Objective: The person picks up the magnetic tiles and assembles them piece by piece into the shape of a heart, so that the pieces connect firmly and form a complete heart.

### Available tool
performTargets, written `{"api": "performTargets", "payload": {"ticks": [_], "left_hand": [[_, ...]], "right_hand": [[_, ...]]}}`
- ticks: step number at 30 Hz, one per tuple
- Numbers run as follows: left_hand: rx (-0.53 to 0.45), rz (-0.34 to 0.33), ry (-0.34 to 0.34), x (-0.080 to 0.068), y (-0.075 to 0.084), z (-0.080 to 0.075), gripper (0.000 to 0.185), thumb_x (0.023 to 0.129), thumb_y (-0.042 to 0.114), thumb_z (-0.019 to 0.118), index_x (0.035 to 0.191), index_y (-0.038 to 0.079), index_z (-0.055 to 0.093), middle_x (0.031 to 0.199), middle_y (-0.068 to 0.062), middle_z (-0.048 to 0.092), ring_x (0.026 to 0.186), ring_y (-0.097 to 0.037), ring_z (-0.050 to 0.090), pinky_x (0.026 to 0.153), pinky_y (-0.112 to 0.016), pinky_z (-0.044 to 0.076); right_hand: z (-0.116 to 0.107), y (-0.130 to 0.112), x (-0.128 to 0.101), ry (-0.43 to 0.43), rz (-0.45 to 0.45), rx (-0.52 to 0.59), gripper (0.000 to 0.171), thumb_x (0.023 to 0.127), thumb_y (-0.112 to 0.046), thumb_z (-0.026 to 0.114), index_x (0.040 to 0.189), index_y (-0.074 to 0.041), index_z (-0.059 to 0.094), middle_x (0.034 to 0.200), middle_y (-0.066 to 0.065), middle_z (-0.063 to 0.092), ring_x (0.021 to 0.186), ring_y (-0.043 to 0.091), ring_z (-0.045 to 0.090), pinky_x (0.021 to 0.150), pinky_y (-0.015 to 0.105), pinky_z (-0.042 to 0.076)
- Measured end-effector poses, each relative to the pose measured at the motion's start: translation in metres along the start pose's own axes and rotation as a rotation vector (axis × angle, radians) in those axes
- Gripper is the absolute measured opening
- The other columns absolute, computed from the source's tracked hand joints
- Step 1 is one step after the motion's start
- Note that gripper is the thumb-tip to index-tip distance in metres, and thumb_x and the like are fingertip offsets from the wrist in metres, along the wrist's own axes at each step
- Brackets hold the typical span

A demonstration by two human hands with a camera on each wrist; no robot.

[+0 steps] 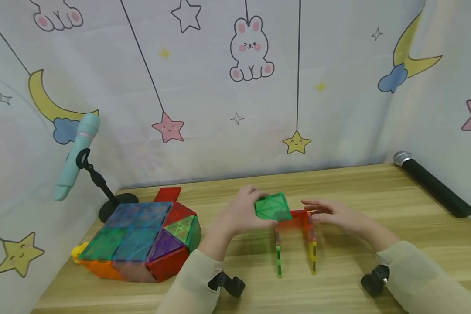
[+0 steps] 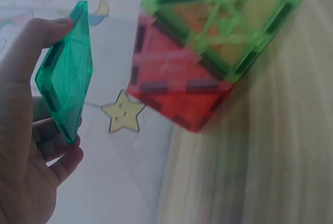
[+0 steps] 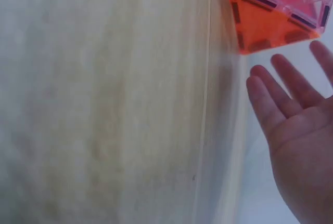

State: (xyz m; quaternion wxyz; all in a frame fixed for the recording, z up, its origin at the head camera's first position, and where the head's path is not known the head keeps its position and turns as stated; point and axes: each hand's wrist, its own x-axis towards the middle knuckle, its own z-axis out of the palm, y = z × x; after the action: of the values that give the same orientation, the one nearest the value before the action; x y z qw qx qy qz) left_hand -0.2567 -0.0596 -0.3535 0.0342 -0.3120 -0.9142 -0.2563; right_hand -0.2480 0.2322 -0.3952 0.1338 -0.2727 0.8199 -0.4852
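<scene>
My left hand (image 1: 241, 212) pinches a green square magnetic tile (image 1: 274, 206) by its edges, with the thumb on one side and fingers on the other. The tile is over the left part of a small upright structure of magnetic tiles (image 1: 298, 223). That structure has a red back, a green triangle tile (image 2: 229, 26) on its left side and yellow and pink tiles on its right. My right hand (image 1: 337, 215) is beside the structure's right wall, its fingers extended and holding nothing. In the right wrist view its fingertips are close under an orange-red tile (image 3: 268, 24); contact is unclear.
A larger block of magnetic tiles (image 1: 137, 231) stands at the left, with a yellow toy (image 1: 78, 251) partly hidden behind it. Beyond is a turquoise microphone (image 1: 77, 152) on a black stand (image 1: 119, 203). A black microphone (image 1: 433, 185) lies at the right back edge.
</scene>
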Motion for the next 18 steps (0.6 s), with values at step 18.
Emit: {"api": "performTargets", "payload": {"ticks": [18], "left_hand": [[0.241, 0.003, -0.007, -0.042, 0.007, -0.039, 0.074, 0.085, 0.055, 0.060, 0.143, 0.015, 0.039, 0.140, -0.009, 0.040, 0.129, -0.030, 0.035, 0.104, -0.053, 0.025]], "right_hand": [[0.017, -0.012, -0.006, -0.051, -0.018, -0.077, 0.087, 0.080, -0.024, 0.074, 0.148, -0.009, 0.022, 0.145, 0.021, 0.027, 0.128, 0.043, 0.032, 0.098, 0.052, 0.037]]}}
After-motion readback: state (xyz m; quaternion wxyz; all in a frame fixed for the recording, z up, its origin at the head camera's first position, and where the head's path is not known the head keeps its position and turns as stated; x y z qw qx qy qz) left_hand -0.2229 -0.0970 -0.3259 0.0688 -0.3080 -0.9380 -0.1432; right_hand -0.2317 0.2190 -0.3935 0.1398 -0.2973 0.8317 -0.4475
